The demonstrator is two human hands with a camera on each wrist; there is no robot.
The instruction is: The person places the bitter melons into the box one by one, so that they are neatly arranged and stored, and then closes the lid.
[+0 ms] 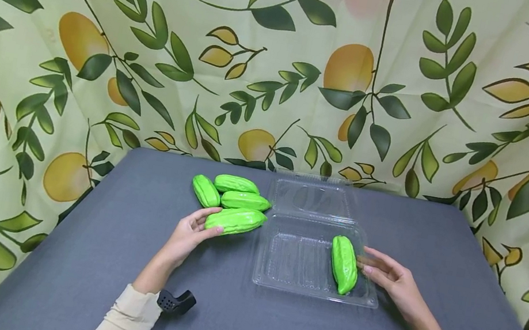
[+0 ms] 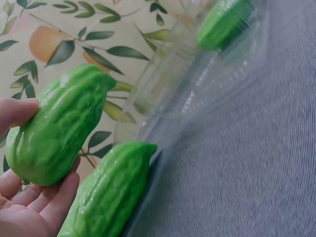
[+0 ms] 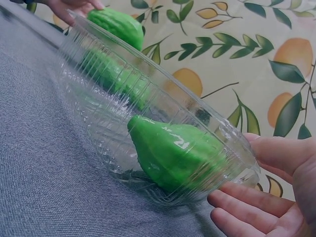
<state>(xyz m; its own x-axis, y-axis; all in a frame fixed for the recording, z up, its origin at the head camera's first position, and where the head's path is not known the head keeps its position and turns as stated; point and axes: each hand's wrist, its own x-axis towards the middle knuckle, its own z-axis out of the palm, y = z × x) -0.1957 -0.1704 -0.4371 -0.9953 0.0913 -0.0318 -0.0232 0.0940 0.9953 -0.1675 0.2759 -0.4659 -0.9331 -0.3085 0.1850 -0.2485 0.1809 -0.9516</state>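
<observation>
My left hand [image 1: 190, 232] grips a green, ridged bitter melon [image 1: 236, 220], thumb on one side and fingers beneath; in the left wrist view this melon [image 2: 61, 126] is raised off the table. Three more bitter melons [image 1: 245, 201] lie grouped just beyond it. To their right is a clear plastic clamshell container [image 1: 298, 258], lid folded back. One bitter melon [image 1: 344, 265] lies lengthwise at the right side of its base. At the container's right edge, my right hand [image 1: 394, 283] holds the wall, thumb by the rim and fingers outside in the right wrist view.
The container's see-through lid [image 1: 313, 199] lies flat toward the back of the grey table [image 1: 217, 320]. Behind the table's far edge hangs a cloth [image 1: 287, 93] printed with leaves and fruit. Each wrist wears a black camera mount [image 1: 175, 302].
</observation>
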